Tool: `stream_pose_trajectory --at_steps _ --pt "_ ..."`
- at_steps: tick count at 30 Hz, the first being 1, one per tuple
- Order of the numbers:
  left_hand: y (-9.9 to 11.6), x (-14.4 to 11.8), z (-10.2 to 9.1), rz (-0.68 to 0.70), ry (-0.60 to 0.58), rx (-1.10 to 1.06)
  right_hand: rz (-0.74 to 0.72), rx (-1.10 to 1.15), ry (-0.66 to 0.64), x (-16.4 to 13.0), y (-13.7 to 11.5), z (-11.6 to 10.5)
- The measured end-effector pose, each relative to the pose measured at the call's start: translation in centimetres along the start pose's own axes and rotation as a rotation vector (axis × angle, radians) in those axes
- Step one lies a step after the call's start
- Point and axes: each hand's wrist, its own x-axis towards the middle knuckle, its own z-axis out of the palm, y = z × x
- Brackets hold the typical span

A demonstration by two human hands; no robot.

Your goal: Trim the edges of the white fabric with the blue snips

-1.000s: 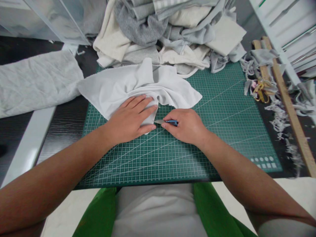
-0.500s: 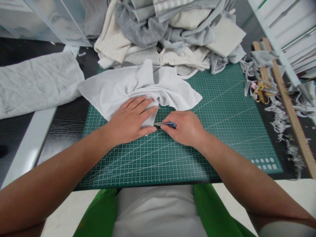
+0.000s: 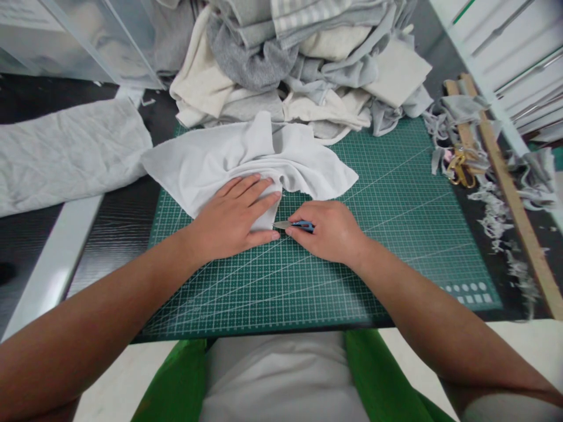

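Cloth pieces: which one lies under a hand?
The white cloth on the green mat: the left hand rests on it; no hand touches the pile or far-left gray cloth.

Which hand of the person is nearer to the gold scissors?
Right. The right hand is left of the gold scissors; the left hand lies farther left, on the white cloth.

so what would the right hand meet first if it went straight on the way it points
Likely the white cloth, via the snips in the right hand; whether tip and cloth touch now is unclear.
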Motion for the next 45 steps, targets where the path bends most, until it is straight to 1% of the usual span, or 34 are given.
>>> stream_pose_trajectory --at_steps 5,10,19,34,40,45 --pt "0.08 0.0 -0.04 -0.004 0.001 0.0 -0.005 -0.025 -0.011 0.07 -0.09 -0.07" --pt "0.1 0.01 -0.1 -0.005 -0.011 0.016 0.02 -0.038 -0.046 0.08 -0.32 -0.02" --pt "0.06 0.0 -0.09 -0.009 -0.018 0.012 0.038 0.038 -0.014 0.05 -0.12 -0.22" --pt "0.06 0.02 -0.13 -0.011 -0.013 -0.011 -0.013 -0.009 -0.038 -0.06 -0.14 -0.2" --pt "0.13 0.05 -0.21 -0.014 -0.024 0.002 0.014 -0.009 -0.057 0.01 -0.4 -0.24" --pt "0.09 0.05 -0.23 -0.009 -0.015 -0.013 0.025 0.037 -0.05 0.06 -0.3 -0.44"
